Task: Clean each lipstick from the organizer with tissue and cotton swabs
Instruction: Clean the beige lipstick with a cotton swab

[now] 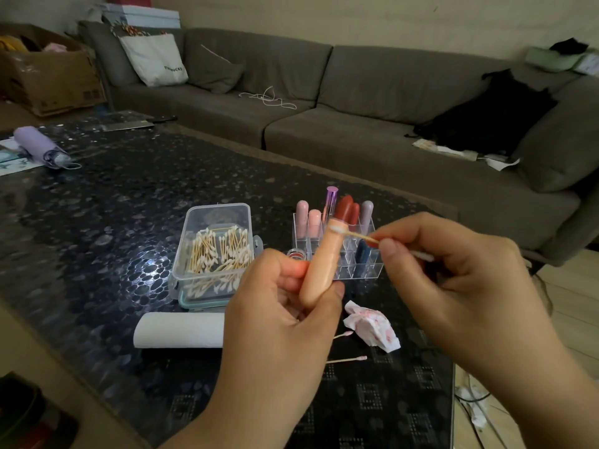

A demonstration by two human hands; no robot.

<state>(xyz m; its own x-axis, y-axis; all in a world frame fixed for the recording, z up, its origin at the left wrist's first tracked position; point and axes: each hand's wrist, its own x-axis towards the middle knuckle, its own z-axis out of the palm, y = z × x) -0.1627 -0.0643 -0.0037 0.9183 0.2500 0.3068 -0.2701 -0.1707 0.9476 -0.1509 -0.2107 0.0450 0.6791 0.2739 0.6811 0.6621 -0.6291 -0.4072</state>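
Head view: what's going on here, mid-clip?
A person's left hand holds a peach lipstick tube upright over the dark patterned table. The right hand pinches a wooden cotton swab, its tip at the tube's top. A stained crumpled tissue and used swabs lie beside the clear acrylic organizer.

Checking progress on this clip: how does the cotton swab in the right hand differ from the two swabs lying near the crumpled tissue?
The held swab, pinched by the right hand, has white tips, one touching the top of the peach lipstick in the left hand. The two loose swabs lie flat on the table, untouched, with pink-stained tips. All share thin wooden sticks.
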